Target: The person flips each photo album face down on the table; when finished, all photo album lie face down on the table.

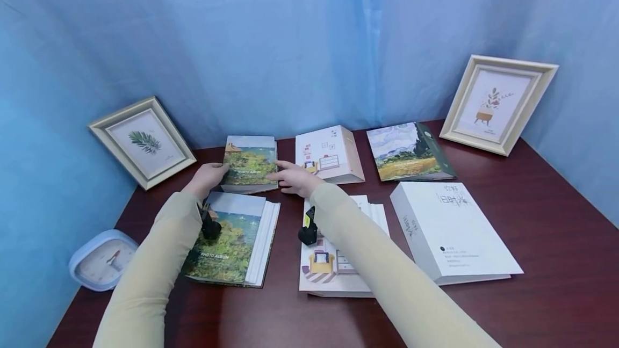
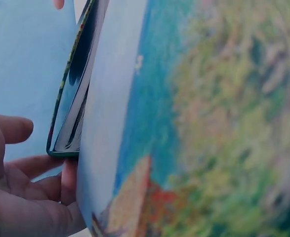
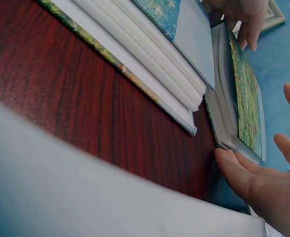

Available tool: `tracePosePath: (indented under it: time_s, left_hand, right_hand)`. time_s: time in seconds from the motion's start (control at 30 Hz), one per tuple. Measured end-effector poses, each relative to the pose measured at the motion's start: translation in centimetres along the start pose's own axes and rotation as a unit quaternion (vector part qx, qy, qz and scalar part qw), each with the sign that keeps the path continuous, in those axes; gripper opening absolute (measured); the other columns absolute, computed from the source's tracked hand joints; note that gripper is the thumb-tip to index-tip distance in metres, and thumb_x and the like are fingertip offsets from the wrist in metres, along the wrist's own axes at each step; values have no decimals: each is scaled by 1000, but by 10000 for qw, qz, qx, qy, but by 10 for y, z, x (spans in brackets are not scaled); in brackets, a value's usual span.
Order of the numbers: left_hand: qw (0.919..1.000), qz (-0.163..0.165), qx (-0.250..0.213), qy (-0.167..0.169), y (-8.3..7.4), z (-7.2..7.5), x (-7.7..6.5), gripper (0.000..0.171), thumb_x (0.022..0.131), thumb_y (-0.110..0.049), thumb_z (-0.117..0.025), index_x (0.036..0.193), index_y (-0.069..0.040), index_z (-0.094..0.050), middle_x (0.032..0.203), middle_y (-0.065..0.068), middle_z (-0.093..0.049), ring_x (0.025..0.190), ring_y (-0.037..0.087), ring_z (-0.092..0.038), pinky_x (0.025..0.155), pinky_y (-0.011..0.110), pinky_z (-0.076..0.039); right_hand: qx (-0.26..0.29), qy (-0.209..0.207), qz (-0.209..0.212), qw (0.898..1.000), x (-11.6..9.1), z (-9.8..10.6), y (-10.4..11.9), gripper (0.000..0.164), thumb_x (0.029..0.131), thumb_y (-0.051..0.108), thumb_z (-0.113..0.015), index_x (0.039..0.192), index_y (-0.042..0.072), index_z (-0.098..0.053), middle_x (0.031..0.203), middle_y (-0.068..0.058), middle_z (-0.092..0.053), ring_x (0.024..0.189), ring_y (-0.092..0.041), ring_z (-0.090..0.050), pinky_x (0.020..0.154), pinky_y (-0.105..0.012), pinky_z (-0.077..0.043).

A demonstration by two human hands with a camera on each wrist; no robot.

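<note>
At the back left of the table, a photo album (image 1: 250,162) with a garden-by-the-sea cover lies between my two hands. My left hand (image 1: 207,179) is at its left side; in the left wrist view the fingers (image 2: 36,165) touch the album's edge and the thumb stands apart from it. On the other side is my right hand (image 1: 296,177), its fingers (image 3: 231,168) at the album's lower corner in the right wrist view, thumb raised off the cover. A larger matching album box (image 1: 227,240), with white pages showing, lies nearer, below the left forearm.
Right of the album stand a white illustrated album (image 1: 319,154) and a landscape-cover album (image 1: 401,149). Nearer are another illustrated album (image 1: 314,278) under the right forearm and a white box-like album (image 1: 450,230). Two picture frames (image 1: 181,162) (image 1: 464,141) and a blue clock (image 1: 99,283) flank them.
</note>
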State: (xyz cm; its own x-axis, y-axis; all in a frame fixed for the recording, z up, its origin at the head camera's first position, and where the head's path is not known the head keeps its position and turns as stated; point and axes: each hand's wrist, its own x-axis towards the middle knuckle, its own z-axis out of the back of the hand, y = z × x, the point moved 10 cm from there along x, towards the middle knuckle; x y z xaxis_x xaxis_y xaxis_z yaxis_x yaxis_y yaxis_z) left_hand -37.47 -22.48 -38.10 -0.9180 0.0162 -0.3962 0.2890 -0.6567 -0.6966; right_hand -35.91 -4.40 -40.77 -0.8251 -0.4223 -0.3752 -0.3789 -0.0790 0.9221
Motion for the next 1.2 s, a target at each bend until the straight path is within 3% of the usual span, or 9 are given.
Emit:
tracePosePath:
  time_s: [0.27, 0.83, 0.87, 0.9, 0.97, 1.0, 1.03, 1.1, 1.2]
  left_hand:
    - [9956, -211, -636, 660, -1, -12, 1, 57, 106, -27, -26, 152, -12, 5, 158, 17, 8, 145, 37, 4, 115, 55, -14]
    - [9749, -668, -1827, 1084, 17, -7, 13, 55, 106, -23, -19, 151, -18, 12, 157, 12, 19, 144, 34, 12, 117, 52, -1]
    - [9740, -686, -1867, 1082, 16, -7, 13, 55, 106, -23, -20, 151, -18, 12, 157, 12, 20, 144, 33, 11, 117, 51, -3]
    - [9740, -693, -1884, 1045, 15, -6, 13, 55, 106, -23, -20, 151, -19, 12, 157, 12, 18, 145, 34, -4, 117, 48, -11]
    - [9740, -715, -1919, 972, 12, -4, 13, 54, 106, -22, -20, 151, -22, 11, 158, 11, 15, 122, 26, -40, 107, 40, -27]
    - [9739, -720, -1940, 936, 10, -3, 12, 54, 106, -23, -21, 151, -23, 10, 159, 10, 14, 99, 19, -46, 96, 35, -32]
    - [9745, -711, -1935, 883, 8, -2, 11, 54, 106, -23, -22, 151, -24, 9, 159, 10, 12, 80, 13, -40, 87, 32, -32]
    - [9761, -647, -1931, 763, 5, 0, 9, 54, 106, -25, -23, 152, -27, 6, 159, 9, 5, 64, 13, -20, 74, 30, -25]
    - [9760, -513, -2009, 670, 1, 1, 5, 54, 106, -25, -26, 152, -29, 3, 160, 9, 1, 73, 12, -34, 76, 30, -28]
  right_hand:
    - [181, 69, 19, 9998, 2, -2, -3, 66, 95, 12, -57, 151, 22, -25, 157, -9, -19, 141, -33, -26, 112, -42, -31]
    - [211, -203, -95, 9995, 5, 3, -7, 69, 94, 6, -56, 152, 21, -22, 155, -12, -24, 137, -32, -35, 110, -40, -34]
    - [218, -219, -96, 9995, 5, 3, -7, 69, 94, 6, -56, 152, 21, -22, 155, -12, -24, 137, -31, -35, 110, -41, -34]
    - [210, -225, -99, 9995, 5, 3, -7, 69, 94, 6, -56, 152, 21, -23, 155, -12, -25, 137, -31, -35, 110, -41, -34]
    - [216, -213, -101, 9995, 5, 2, -7, 69, 93, 6, -57, 152, 21, -23, 154, -12, -27, 138, -31, -35, 110, -41, -34]
    - [203, -202, -102, 9995, 5, 2, -7, 70, 93, 6, -58, 152, 21, -23, 154, -12, -27, 138, -32, -34, 110, -41, -34]
    - [193, -180, -104, 9996, 4, 1, -6, 70, 93, 6, -58, 152, 22, -23, 154, -12, -28, 138, -32, -34, 110, -41, -34]
    - [154, -121, -95, 9998, 4, -2, -6, 71, 92, 6, -59, 152, 22, -23, 154, -12, -28, 138, -32, -33, 111, -42, -33]
    - [28, -52, -53, 10000, 4, -4, -4, 71, 93, 8, -59, 152, 23, -23, 155, -11, -26, 139, -33, -32, 111, -43, -33]
